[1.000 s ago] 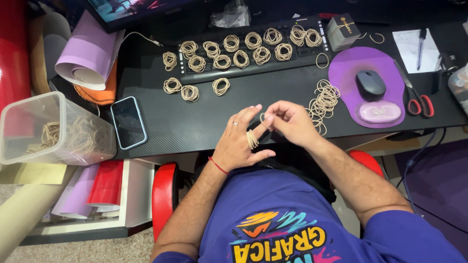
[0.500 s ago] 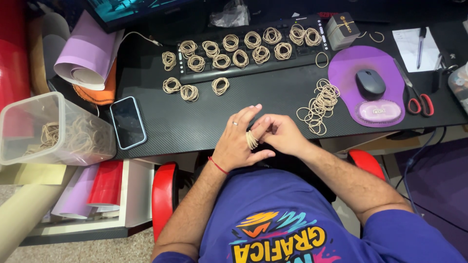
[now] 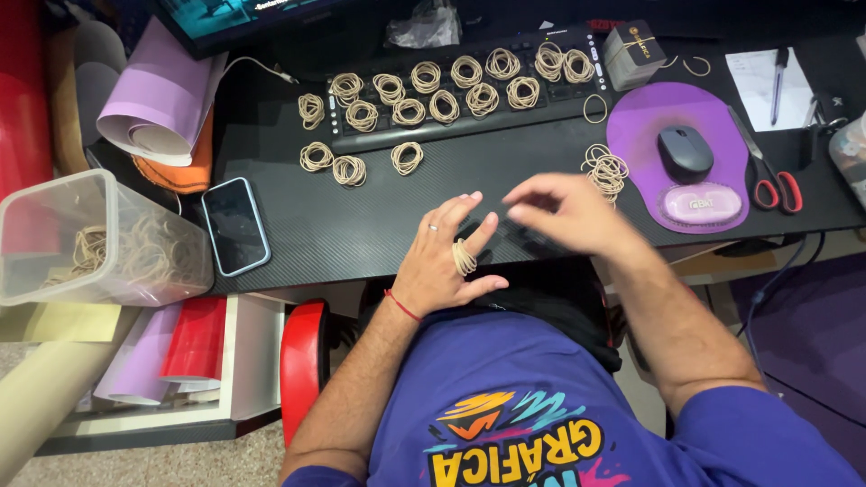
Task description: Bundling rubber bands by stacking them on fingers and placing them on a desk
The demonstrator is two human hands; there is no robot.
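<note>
Left hand (image 3: 442,261) spread flat at tabletop (image 3: 361,225) edge, small band bundle (image 3: 464,257) looped on one finger. Right hand (image 3: 564,212) blurred, fingers pinched narrow, cannot tell if it holds a band. Step looks like counting bands onto finger; next needs one more from loose pile (image 3: 604,167). Finished bundles (image 3: 451,86) lie on keyboard beyond

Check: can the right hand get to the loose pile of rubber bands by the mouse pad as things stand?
Probably yes. The right hand hovers just short of the loose rubber band pile at the purple mouse pad's edge, and only bare desk lies between them.
</note>
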